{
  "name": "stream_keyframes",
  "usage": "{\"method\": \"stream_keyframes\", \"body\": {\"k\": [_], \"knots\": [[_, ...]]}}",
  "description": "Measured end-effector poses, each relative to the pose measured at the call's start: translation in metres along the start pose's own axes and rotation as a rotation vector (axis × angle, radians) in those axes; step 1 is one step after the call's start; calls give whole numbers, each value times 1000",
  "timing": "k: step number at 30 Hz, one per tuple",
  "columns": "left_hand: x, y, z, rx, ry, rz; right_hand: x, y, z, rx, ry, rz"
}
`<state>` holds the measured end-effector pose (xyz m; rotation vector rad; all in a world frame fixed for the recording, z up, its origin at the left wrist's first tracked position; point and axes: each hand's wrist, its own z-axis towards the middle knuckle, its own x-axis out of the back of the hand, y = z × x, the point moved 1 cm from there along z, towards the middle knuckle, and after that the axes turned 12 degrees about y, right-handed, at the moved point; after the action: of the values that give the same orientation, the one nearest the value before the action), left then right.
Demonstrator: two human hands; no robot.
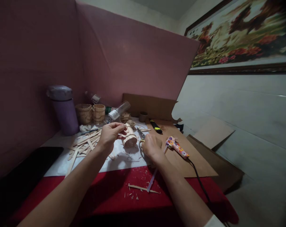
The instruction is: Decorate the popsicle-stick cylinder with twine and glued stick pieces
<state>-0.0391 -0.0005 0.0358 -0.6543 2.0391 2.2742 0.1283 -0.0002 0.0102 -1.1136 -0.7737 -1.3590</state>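
Note:
My left hand (pixel 111 134) is closed in a pinch just left of a small cup covered in wooden craft sticks (pixel 130 141). Whatever lies between those fingertips is too small to make out. The cup rests on its side on white paper, with cord round it. Gold-coloured handles of a pair of scissors (pixel 141 135) sit in the grip of my right hand (pixel 152 145), right of the cup; the blades point up and away. Behind the cup lies a coil of twine (pixel 131 123). Loose craft sticks (pixel 86 143) are heaped to the left of my left hand.
A flower-patterned glue gun (pixel 177 147) with a black cable lies on cardboard (pixel 197 164) at right, near a black-and-yellow utility knife (pixel 155 126). Farther back stand a purple bottle (pixel 66 115), two stick-covered cups (pixel 98 114) and plastic bottles (pixel 118 112). Scraps dot the red cloth (pixel 114 192).

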Motion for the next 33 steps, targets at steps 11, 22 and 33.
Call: {"method": "stream_keyframes", "body": {"k": [11,22,33], "knots": [[4,-8,10,-134,57,94,15,-24,-5,168,79,163],[16,-32,30,-908,38,621,-18,-30,5,114,21,617],[19,-15,18,-1510,-79,823,-4,-14,10,81,-75,1250]]}}
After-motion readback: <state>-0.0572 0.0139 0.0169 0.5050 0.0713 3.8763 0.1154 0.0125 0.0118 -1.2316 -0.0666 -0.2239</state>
